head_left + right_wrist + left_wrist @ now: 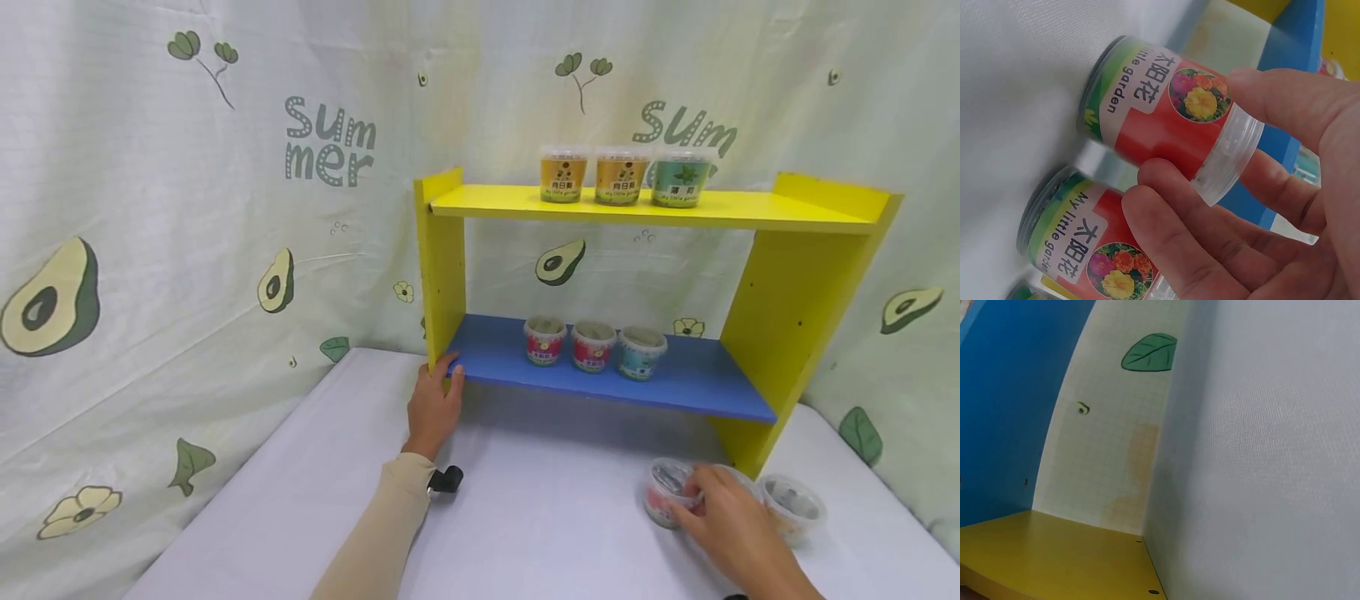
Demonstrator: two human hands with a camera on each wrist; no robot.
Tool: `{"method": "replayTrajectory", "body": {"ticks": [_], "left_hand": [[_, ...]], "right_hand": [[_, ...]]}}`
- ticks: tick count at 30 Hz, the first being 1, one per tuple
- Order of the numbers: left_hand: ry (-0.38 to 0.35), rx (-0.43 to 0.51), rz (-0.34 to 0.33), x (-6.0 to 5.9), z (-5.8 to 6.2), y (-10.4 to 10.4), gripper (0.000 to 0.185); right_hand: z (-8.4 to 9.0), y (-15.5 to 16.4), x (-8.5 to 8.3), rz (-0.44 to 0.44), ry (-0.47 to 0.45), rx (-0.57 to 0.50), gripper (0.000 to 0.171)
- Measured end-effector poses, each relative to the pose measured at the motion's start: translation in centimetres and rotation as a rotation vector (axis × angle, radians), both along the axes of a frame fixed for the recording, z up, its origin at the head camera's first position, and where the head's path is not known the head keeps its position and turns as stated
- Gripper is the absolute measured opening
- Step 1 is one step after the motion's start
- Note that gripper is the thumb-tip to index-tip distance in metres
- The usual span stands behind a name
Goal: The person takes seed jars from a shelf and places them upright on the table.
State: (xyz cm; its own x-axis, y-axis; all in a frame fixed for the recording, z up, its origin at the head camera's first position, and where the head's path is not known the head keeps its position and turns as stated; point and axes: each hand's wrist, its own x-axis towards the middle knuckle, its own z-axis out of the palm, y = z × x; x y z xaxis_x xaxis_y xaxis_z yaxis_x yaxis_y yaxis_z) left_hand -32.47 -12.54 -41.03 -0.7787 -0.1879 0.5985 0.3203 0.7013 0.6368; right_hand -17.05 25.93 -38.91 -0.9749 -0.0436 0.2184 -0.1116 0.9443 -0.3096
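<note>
My left hand (435,408) grips the lower front edge of the yellow side panel (442,283) of a two-tier shelf, at the left end of its blue board (495,354). At the front right, my right hand (731,517) holds a small clear-lidded plastic cup (663,497) with a red flower label (1160,137) between thumb and fingers. A second red-labelled cup (1094,231) stands right beside it, mostly covered by the hand in the head view. Farther right is another cup (791,508) with an orange label.
On the yellow top board (495,200) stand two orange cups (562,177) and a green cup (681,179). The blue board carries two red-labelled cups (544,340) and a light-blue one (640,354). A patterned curtain (225,208) hangs behind the white table (525,517).
</note>
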Motion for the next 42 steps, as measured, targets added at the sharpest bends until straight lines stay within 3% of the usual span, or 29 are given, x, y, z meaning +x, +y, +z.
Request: {"method": "replayTrajectory", "body": {"ticks": [11, 18, 26, 31, 37, 42], "left_hand": [[-0.009, -0.001, -0.001, -0.2, -0.2, -0.1, 0.046], [0.005, -0.013, 0.002, -0.2, -0.2, -0.1, 0.042], [0.002, 0.001, 0.003, 0.1, 0.0, 0.0, 0.042], [-0.02, 0.015, 0.009, 0.1, 0.2, 0.1, 0.043], [0.0, 0.027, 0.053, 0.2, 0.4, 0.5, 0.041], [-0.034, 0.025, 0.098, 0.3, 0.9, 0.9, 0.05]], "right_hand": [[0.2, -0.3, 0.3, -0.001, 0.017, 0.072, 0.035], [1.1, -0.5, 0.8, -0.059, -0.029, 0.091, 0.056], [2.3, -0.2, 0.6, -0.094, 0.011, -0.013, 0.06], [2.5, -0.2, 0.2, -0.101, 0.045, -0.076, 0.048], [2.4, 0.1, -0.2, -0.113, 0.065, -0.187, 0.04], [2.6, 0.7, -0.8, -0.092, 0.069, -0.252, 0.047]]}}
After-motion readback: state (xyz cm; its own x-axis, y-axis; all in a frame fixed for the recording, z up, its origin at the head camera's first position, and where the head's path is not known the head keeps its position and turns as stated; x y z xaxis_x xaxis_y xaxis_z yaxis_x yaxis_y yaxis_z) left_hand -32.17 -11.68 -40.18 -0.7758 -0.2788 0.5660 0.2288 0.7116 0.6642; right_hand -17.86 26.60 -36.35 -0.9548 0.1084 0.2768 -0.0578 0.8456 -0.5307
